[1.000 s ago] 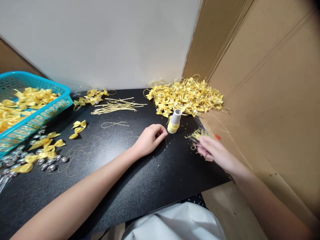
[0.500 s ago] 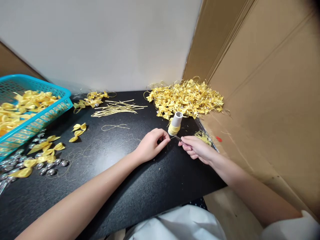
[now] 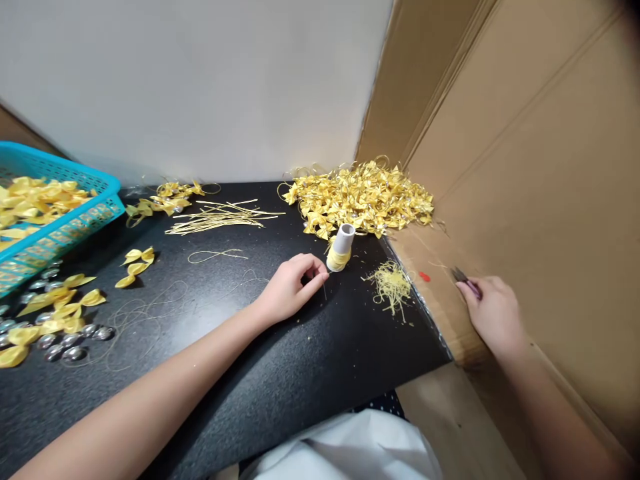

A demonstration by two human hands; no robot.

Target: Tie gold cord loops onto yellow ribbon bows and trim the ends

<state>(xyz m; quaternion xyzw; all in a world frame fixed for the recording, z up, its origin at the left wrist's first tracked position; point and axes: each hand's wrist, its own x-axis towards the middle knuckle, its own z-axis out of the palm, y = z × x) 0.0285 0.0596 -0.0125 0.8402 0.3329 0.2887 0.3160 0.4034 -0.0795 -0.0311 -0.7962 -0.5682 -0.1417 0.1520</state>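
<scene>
My left hand (image 3: pixel 295 285) is pinched closed on a thin thread (image 3: pixel 325 291), just left of the spool. The spool (image 3: pixel 341 249) is a grey cone wound with yellow thread, standing upright on the black table (image 3: pixel 310 373). Out to the right, over the cardboard, my right hand (image 3: pixel 495 313) grips small thread snips (image 3: pixel 466 282) with a dark blade and purple handle. Between the hands lies a tangle of yellow thread scraps (image 3: pixel 391 287) near the table's right edge.
Behind the spool is a big heap of yellow bows (image 3: pixel 365 200). Yellow cut cords (image 3: pixel 225 217) lie left of it. A blue basket (image 3: pixel 100 193) of bows, silver bells (image 3: pixel 75 353) and loose thread (image 3: pixel 145 320) are at left. A cardboard wall (image 3: pixel 550 167) bounds the right.
My right hand has moved right with the snips, away from the spool, uncovering the thread scraps. My left hand keeps its pinch beside the spool. The view has shifted slightly right.
</scene>
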